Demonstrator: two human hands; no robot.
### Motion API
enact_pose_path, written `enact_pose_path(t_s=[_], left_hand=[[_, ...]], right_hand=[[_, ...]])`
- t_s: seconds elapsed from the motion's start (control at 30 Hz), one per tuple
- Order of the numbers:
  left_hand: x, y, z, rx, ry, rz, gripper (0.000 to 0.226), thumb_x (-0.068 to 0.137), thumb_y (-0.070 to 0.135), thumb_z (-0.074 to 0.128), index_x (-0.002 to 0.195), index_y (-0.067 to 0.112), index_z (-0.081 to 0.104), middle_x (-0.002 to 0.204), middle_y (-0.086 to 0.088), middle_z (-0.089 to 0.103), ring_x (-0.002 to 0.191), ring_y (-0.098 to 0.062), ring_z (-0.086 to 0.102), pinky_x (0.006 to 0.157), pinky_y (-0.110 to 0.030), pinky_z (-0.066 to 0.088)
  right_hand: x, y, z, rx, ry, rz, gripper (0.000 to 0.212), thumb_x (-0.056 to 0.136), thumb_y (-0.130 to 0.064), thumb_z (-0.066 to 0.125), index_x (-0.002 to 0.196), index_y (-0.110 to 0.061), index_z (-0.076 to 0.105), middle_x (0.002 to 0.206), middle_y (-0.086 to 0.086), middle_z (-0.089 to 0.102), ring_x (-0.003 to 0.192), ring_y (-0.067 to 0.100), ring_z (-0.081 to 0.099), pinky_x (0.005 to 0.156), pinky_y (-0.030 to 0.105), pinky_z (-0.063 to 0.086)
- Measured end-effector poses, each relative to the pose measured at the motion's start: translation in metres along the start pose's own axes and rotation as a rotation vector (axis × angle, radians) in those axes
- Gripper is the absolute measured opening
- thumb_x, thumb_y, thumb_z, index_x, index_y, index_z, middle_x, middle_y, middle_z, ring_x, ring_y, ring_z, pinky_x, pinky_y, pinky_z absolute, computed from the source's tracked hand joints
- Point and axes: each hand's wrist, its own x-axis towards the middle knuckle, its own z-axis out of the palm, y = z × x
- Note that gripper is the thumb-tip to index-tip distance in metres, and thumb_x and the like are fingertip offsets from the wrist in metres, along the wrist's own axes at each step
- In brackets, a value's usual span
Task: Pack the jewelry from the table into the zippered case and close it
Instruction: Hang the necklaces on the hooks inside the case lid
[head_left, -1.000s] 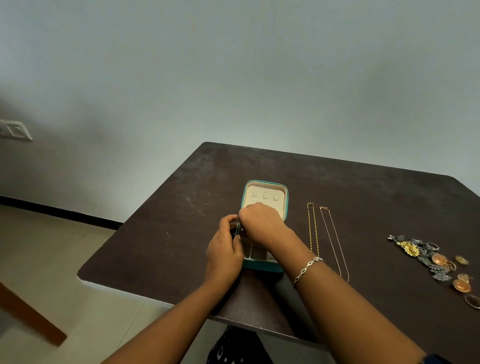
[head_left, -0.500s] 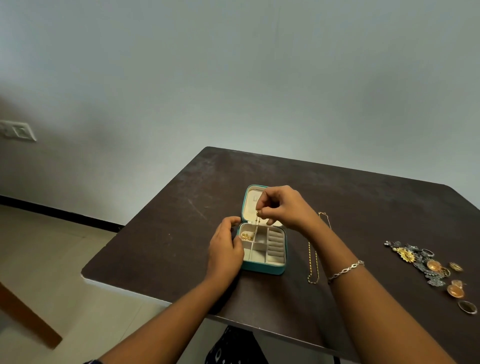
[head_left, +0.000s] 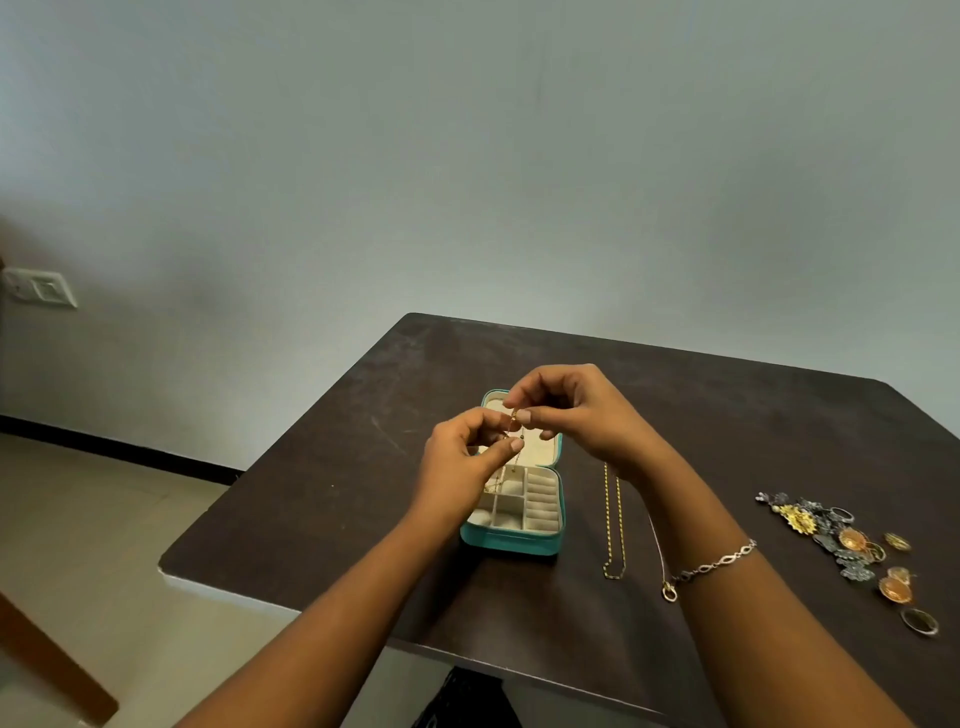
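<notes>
Your left hand (head_left: 462, 462) and right hand (head_left: 576, 415) both pinch the thin gold chain (head_left: 518, 457); it hangs straight down (long axis vertical) into the open teal case (head_left: 511, 540) right underneath.

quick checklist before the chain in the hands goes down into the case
1. The case is open, with the lid tipped back: ok.
2. Grip on the thin chain: ok. The left hand and right hand each pinch it above the case.
3. Chain free of knots: cannot tell, too fine to see.
4. Room inside: ok. The near compartments look empty, and the chain's lower end seems to reach the far left one.
5. All jewelry packed: not ok. A gold chain, a thin necklace and a pile of rings and brooches lie on the table to the right of the case.
</notes>
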Motion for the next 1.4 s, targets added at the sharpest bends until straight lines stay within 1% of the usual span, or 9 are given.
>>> enact_pose_path(t_s=[0.17,0.33,0.47,0.6,0.77,0.9,1.13,1.27,1.4], left_hand=[[0.003,0.006,-0.003,-0.059,0.03,-0.013,0.006,0.081,0.003,0.063,0.08,0.007,0.066,0.078,-0.008,0.067,0.077,-0.017,0.063,0.076,-0.033,0.053],[0.007,0.004,-0.012,-0.032,0.092,-0.023,0.008,0.084,0.005,0.061,0.081,0.01,0.066,0.079,-0.007,0.068,0.074,-0.014,0.062,0.07,-0.024,0.053],[0.009,0.003,-0.018,-0.015,0.173,-0.026,0.015,0.085,0.005,0.06,0.077,0.016,0.063,0.076,-0.001,0.066,0.071,-0.014,0.062,0.066,-0.021,0.052],[0.011,0.002,-0.024,-0.042,0.256,-0.05,0.014,0.086,0.004,0.059,0.077,0.016,0.062,0.074,-0.003,0.064,0.059,-0.004,0.062,0.058,-0.012,0.05],[0.015,0.001,-0.03,-0.092,0.342,-0.108,0.015,0.087,0.005,0.057,0.077,0.016,0.06,0.071,-0.003,0.062,0.054,-0.003,0.063,0.058,-0.019,0.051],[0.019,0.002,-0.036,-0.141,0.405,-0.141,0.017,0.088,0.005,0.056,0.076,0.017,0.059,0.071,-0.003,0.06,0.056,-0.007,0.062,0.053,-0.016,0.052],[0.017,0.008,-0.033,-0.31,0.327,-0.233,0.014,0.089,0.003,0.053,0.079,0.011,0.057,0.075,-0.006,0.065,0.063,-0.01,0.066,0.052,-0.019,0.053],[0.016,0.014,-0.032,-0.388,0.281,-0.287,0.013,0.089,0.003,0.053,0.079,0.01,0.058,0.073,-0.005,0.069,0.07,-0.014,0.067,0.056,-0.024,0.056],[0.016,0.02,-0.033,-0.43,0.227,-0.317,0.01,0.088,0.005,0.054,0.081,0.01,0.059,0.062,0.001,0.071,0.065,-0.011,0.069,0.06,-0.027,0.057]], right_hand=[[-0.006,-0.001,-0.008,0.051,0.051,-0.002,0.017,0.083,-0.001,0.061,0.084,-0.018,0.066,0.09,0.019,0.067,0.08,0.026,0.063,0.065,0.027,0.05],[-0.01,0.007,-0.014,-0.102,0.11,0.098,0.016,0.086,-0.005,0.059,0.092,-0.016,0.069,0.08,0.003,0.067,0.066,0.006,0.057,0.053,0.012,0.043],[-0.013,0.013,-0.019,-0.238,0.18,0.149,0.013,0.087,-0.01,0.059,0.092,-0.015,0.07,0.073,-0.007,0.063,0.063,0.007,0.053,0.058,0.017,0.044],[-0.019,0.015,-0.026,-0.228,0.273,0.139,0.013,0.086,-0.009,0.059,0.082,-0.019,0.067,0.069,-0.005,0.061,0.063,0.009,0.053,0.061,0.022,0.047],[-0.024,0.021,-0.037,-0.175,0.329,0.154,0.014,0.087,-0.006,0.057,0.086,-0.016,0.066,0.069,-0.001,0.06,0.063,0.011,0.054,0.058,0.019,0.048],[-0.03,0.027,-0.046,-0.218,0.307,0.192,0.016,0.088,-0.005,0.055,0.088,-0.017,0.066,0.072,0.004,0.059,0.066,0.012,0.054,0.059,0.021,0.049],[-0.04,0.035,-0.053,-0.282,0.249,0.263,0.018,0.089,-0.005,0.052,0.083,-0.017,0.063,0.071,0.006,0.058,0.066,0.015,0.056,0.063,0.031,0.051],[-0.047,0.039,-0.056,-0.165,0.196,0.297,0.016,0.09,-0.003,0.05,0.086,-0.013,0.062,0.074,0.007,0.057,0.065,0.012,0.055,0.058,0.024,0.049],[-0.059,0.043,-0.061,0.065,0.127,0.353,0.017,0.091,0.0,0.048,0.086,-0.008,0.062,0.075,0.007,0.057,0.064,0.012,0.057,0.056,0.023,0.05]])
